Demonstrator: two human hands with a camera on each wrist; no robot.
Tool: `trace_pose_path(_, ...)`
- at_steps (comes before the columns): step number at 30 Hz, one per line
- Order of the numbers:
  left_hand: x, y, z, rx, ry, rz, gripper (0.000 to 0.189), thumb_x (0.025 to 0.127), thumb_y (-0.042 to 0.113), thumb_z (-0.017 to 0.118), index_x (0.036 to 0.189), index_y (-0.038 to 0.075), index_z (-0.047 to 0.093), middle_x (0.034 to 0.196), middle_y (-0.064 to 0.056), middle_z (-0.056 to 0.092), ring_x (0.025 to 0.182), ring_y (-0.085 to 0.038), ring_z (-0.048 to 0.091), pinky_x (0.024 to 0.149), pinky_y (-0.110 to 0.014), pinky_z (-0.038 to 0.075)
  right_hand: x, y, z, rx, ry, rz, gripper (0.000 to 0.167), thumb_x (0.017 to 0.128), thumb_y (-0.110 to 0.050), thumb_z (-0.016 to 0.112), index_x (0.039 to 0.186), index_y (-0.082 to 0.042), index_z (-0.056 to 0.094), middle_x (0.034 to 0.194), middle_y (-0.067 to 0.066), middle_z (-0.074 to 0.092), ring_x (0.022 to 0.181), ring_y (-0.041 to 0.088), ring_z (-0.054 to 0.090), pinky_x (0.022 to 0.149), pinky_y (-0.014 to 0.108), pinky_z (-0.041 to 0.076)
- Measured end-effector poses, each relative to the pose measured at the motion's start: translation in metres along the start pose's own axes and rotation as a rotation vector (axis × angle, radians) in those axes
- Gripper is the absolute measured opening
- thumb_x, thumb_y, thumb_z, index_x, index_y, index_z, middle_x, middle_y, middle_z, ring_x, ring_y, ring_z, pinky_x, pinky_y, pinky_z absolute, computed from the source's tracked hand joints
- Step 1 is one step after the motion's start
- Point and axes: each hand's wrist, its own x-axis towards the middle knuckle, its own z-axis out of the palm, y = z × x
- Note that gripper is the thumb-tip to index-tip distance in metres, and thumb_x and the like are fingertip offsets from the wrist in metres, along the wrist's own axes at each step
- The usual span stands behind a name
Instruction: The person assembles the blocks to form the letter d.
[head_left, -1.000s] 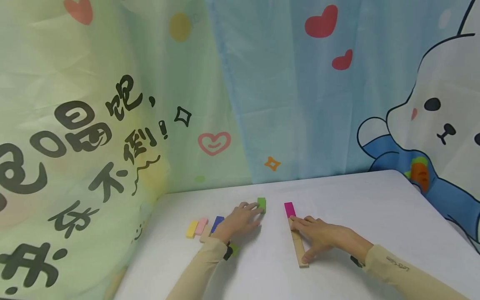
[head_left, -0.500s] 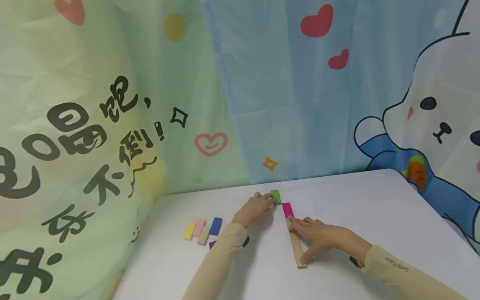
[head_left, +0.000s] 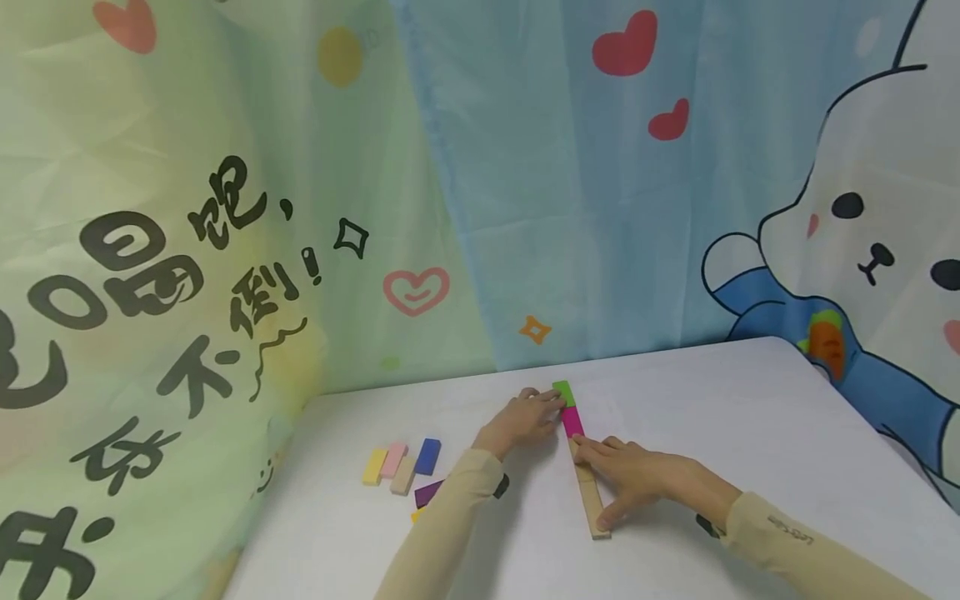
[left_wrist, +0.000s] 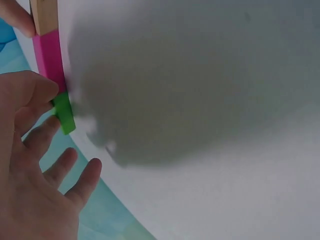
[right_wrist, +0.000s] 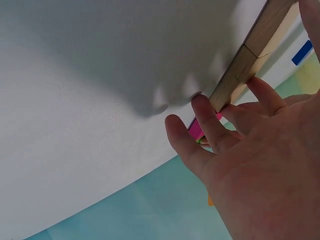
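Note:
A straight row of blocks lies on the white table. Its near part is plain wooden blocks (head_left: 589,493), then comes a magenta block (head_left: 573,423), and a green block (head_left: 563,392) forms the far end, touching the magenta one. My left hand (head_left: 527,417) pinches the green block with thumb and fingers; the outer fingers (left_wrist: 86,181) spread away from it in the left wrist view. Along the wooden blocks rests my right hand (head_left: 633,472), its thumb near the close end and its forefinger near the magenta block. The right wrist view shows fingers (right_wrist: 202,112) mostly extended beside the wood.
To the left lie loose blocks: yellow (head_left: 374,467), pink (head_left: 393,460), plain wood (head_left: 403,475), blue (head_left: 428,457) and purple (head_left: 426,493). Another yellow block (head_left: 417,515) is partly behind the left sleeve. A printed curtain (head_left: 480,183) hangs behind the table.
My left hand has carried the green block rightward, from apart on the table to the magenta block's far end. My right hand stays on the wooden blocks. The purple block has come into view.

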Motion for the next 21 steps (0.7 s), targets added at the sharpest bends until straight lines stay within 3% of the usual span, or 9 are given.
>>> trace_pose_path(21,-0.0047,0.0014,-0.0012,-0.067,-0.012,-0.009,0.052,0.101,0.023,0.056,0.151,0.024,0.046,0.161,0.007,0.039,0.147,-0.025,0.04,0.118,-0.042,0.038,0.0005,-0.0032,-0.0013,0.002,-0.007,0.015,0.087,0.074,-0.053,0.085,0.141,-0.013,0.045,0.165,0.012,0.027,0.138,0.036,0.04,0.11,0.064,0.036)
